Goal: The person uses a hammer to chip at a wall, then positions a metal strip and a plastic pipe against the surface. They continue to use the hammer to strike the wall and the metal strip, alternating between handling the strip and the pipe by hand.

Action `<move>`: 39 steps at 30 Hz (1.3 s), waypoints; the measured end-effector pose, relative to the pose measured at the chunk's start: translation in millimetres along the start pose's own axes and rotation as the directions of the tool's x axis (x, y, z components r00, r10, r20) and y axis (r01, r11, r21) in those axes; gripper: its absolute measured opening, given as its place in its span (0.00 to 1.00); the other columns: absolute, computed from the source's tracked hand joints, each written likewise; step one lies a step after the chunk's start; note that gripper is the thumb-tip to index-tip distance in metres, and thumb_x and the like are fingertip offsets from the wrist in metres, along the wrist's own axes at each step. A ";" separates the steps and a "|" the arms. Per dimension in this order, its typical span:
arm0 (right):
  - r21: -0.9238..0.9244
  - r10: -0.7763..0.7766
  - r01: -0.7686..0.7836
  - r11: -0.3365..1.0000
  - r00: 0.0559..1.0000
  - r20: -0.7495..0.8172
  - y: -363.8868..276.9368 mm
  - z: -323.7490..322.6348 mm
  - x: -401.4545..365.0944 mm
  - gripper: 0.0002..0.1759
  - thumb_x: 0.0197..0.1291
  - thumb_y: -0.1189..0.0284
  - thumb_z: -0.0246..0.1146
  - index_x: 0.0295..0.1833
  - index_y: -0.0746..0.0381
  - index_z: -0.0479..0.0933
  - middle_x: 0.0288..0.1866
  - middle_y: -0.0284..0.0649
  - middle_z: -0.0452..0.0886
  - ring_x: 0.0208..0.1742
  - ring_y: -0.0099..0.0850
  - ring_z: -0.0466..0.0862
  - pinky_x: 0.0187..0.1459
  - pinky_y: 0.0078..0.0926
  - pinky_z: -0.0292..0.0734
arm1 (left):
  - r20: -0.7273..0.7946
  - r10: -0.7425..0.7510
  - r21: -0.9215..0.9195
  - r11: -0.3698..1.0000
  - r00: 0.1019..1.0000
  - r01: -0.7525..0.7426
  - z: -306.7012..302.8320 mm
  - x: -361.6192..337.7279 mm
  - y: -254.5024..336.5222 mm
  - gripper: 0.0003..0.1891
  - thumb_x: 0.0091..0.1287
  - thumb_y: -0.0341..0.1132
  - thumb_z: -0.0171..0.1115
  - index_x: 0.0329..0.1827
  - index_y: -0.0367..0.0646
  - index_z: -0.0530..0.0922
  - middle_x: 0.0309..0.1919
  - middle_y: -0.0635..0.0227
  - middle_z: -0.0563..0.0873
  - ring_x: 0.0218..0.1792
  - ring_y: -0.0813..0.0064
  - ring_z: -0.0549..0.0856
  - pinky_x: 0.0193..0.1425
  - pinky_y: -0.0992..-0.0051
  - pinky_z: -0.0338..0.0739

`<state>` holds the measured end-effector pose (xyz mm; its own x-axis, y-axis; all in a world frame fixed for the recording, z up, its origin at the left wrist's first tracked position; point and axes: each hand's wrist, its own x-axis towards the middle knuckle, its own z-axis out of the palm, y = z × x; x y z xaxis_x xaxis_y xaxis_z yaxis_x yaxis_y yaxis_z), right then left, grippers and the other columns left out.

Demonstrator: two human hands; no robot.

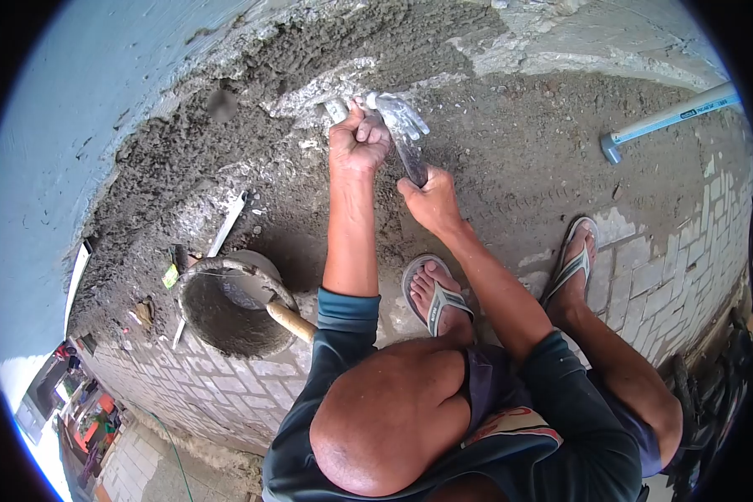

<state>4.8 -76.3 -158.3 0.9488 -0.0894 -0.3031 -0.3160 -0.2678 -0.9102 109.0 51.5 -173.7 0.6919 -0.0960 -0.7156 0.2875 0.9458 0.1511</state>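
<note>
My left hand is closed in a fist close to the base of the rough wall. A short, pale, rod-like piece sticks out of it towards the wall; its other end is hidden in the fist. My right hand grips the dark handle of a claw hammer. The hammer's head is crusted white and lies right beside the left fist, its split claws pointing right. Wet-looking grey mortar and broken white plaster surround both hands.
A mortar-smeared bucket stands left, near a wooden handle. A pale strip leans behind it. At right lies a blue-handled sledgehammer. My sandalled feet rest on grey paving, and my bent knee fills the front.
</note>
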 end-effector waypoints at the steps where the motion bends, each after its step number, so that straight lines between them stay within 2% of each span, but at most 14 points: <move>1: 0.040 -0.064 0.066 0.997 0.996 -0.054 -4.2 -2.6 -1.3 0.11 0.50 0.76 0.64 0.22 0.67 0.70 0.14 0.34 0.69 0.20 0.20 0.68 0.24 0.29 0.67 | 0.011 -0.035 -0.037 0.999 0.999 0.035 3.3 -1.8 0.6 0.03 0.71 0.30 0.56 0.38 0.42 0.76 0.12 0.77 0.65 0.13 0.82 0.59 0.20 0.80 0.53; 6: 0.106 -0.198 0.218 0.970 0.965 -0.171 4.8 1.5 -1.6 0.08 0.51 0.75 0.65 0.27 0.68 0.74 0.19 0.45 0.77 0.21 0.26 0.74 0.28 0.34 0.72 | -0.025 -0.025 -0.024 0.999 0.999 0.024 -1.8 0.6 -0.7 0.05 0.72 0.32 0.55 0.38 0.42 0.76 0.19 0.76 0.72 0.14 0.83 0.62 0.19 0.80 0.52; 8: 0.013 0.107 -0.108 0.994 0.992 0.062 -2.9 -6.9 4.4 0.09 0.51 0.76 0.65 0.26 0.69 0.74 0.19 0.45 0.77 0.22 0.24 0.75 0.28 0.33 0.72 | 0.029 -0.004 0.015 1.000 1.000 0.003 -4.5 1.2 1.4 0.05 0.71 0.33 0.55 0.37 0.43 0.75 0.20 0.77 0.71 0.14 0.83 0.62 0.20 0.80 0.53; 12: 0.065 -0.029 0.032 0.997 0.999 -0.046 9.5 -2.8 -4.9 0.09 0.51 0.74 0.65 0.27 0.69 0.74 0.19 0.46 0.76 0.22 0.26 0.75 0.29 0.35 0.72 | 0.020 -0.087 -0.094 0.992 0.996 0.088 -9.3 -4.4 1.3 0.04 0.70 0.33 0.58 0.38 0.45 0.76 0.19 0.76 0.70 0.14 0.82 0.59 0.21 0.79 0.53; 14: -0.061 0.012 -0.011 0.998 1.000 0.013 5.9 -7.4 -0.4 0.09 0.51 0.74 0.65 0.28 0.69 0.74 0.19 0.46 0.75 0.23 0.25 0.74 0.30 0.35 0.72 | -0.003 0.009 0.011 1.000 1.000 -0.009 -10.3 -1.1 1.2 0.03 0.68 0.33 0.61 0.38 0.45 0.78 0.26 0.76 0.82 0.15 0.83 0.63 0.21 0.79 0.54; 16: -0.038 0.049 -0.049 0.998 0.999 0.018 -3.4 -13.8 -1.4 0.14 0.51 0.72 0.65 0.21 0.66 0.68 0.15 0.33 0.70 0.21 0.20 0.67 0.23 0.32 0.66 | 0.109 -0.047 0.035 0.998 0.993 0.043 -3.7 -5.2 7.6 0.03 0.68 0.33 0.60 0.37 0.46 0.77 0.25 0.75 0.81 0.15 0.83 0.63 0.21 0.79 0.54; 17: -0.058 0.174 -0.170 0.984 0.981 0.089 -7.2 -22.0 -5.6 0.11 0.52 0.72 0.65 0.28 0.69 0.74 0.19 0.44 0.75 0.23 0.25 0.72 0.31 0.34 0.72 | 0.066 -0.044 0.095 0.995 0.997 0.038 -2.3 -6.5 9.5 0.03 0.68 0.33 0.60 0.37 0.46 0.77 0.24 0.74 0.80 0.15 0.83 0.63 0.21 0.79 0.54; 23: 0.001 0.223 -0.224 0.975 0.971 0.090 -23.5 -32.8 -21.7 0.10 0.52 0.72 0.64 0.28 0.69 0.74 0.19 0.41 0.76 0.24 0.22 0.73 0.30 0.32 0.72 | -0.008 0.116 0.399 0.911 0.993 -0.103 -6.4 -13.0 -5.1 0.03 0.69 0.26 0.54 0.38 0.45 0.75 0.26 0.72 0.79 0.15 0.84 0.64 0.18 0.82 0.56; 27: 0.147 0.108 -0.113 0.983 0.993 0.037 -20.1 -31.0 -18.9 0.09 0.52 0.73 0.64 0.28 0.68 0.74 0.19 0.41 0.75 0.24 0.21 0.73 0.29 0.31 0.72 | -0.125 -0.044 0.473 0.876 0.991 0.098 -46.1 -20.7 -52.8 0.03 0.68 0.25 0.56 0.38 0.43 0.78 0.28 0.74 0.81 0.16 0.87 0.65 0.18 0.85 0.58; 28: 0.137 0.133 -0.139 0.981 0.990 0.052 -24.6 -37.2 -19.0 0.10 0.52 0.73 0.64 0.27 0.68 0.73 0.19 0.40 0.75 0.24 0.21 0.72 0.28 0.31 0.71 | -0.069 0.069 0.483 0.875 0.995 -0.027 -34.2 -28.4 -53.9 0.03 0.68 0.25 0.57 0.38 0.43 0.78 0.28 0.74 0.81 0.16 0.87 0.65 0.18 0.85 0.57; 29: 0.121 0.170 -0.178 0.977 0.982 0.077 -24.7 -41.2 -26.2 0.10 0.52 0.73 0.64 0.26 0.68 0.73 0.18 0.39 0.74 0.24 0.20 0.72 0.28 0.30 0.71 | -0.027 0.181 0.481 0.864 0.983 -0.146 -26.6 -40.3 -55.8 0.03 0.68 0.26 0.58 0.37 0.43 0.79 0.29 0.75 0.82 0.16 0.88 0.64 0.18 0.85 0.57; 33: 0.114 0.188 -0.196 0.974 0.979 0.084 -17.2 -44.6 -24.6 0.11 0.51 0.73 0.64 0.24 0.68 0.71 0.17 0.36 0.69 0.23 0.20 0.67 0.26 0.30 0.68 | 0.031 0.223 0.424 0.880 0.974 -0.215 -5.8 -26.9 -21.5 0.01 0.67 0.28 0.61 0.39 0.44 0.79 0.29 0.74 0.84 0.16 0.87 0.64 0.18 0.85 0.56; 36: 0.070 0.136 -0.141 0.987 0.988 0.075 -25.8 -43.5 -21.9 0.10 0.51 0.74 0.64 0.25 0.67 0.71 0.16 0.36 0.68 0.23 0.20 0.67 0.26 0.30 0.68 | 0.091 0.112 0.279 0.951 0.990 -0.133 -10.3 -12.6 -4.5 0.03 0.67 0.30 0.61 0.41 0.43 0.79 0.29 0.73 0.84 0.16 0.86 0.64 0.19 0.83 0.55; 39: 0.090 0.047 -0.054 0.994 0.996 0.077 -30.4 -42.1 -21.0 0.10 0.52 0.74 0.64 0.27 0.67 0.72 0.16 0.38 0.68 0.23 0.21 0.67 0.26 0.30 0.69 | 0.128 -0.054 -0.053 0.997 0.990 0.061 -12.0 -10.2 1.7 0.04 0.70 0.31 0.57 0.42 0.43 0.78 0.28 0.73 0.84 0.15 0.86 0.65 0.21 0.82 0.55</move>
<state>-5.5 -106.7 -112.4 0.9299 -0.0282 -0.3667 -0.3658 -0.1753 -0.9140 94.5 57.8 -174.4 0.7545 -0.1860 -0.6294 0.2936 0.9534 0.0702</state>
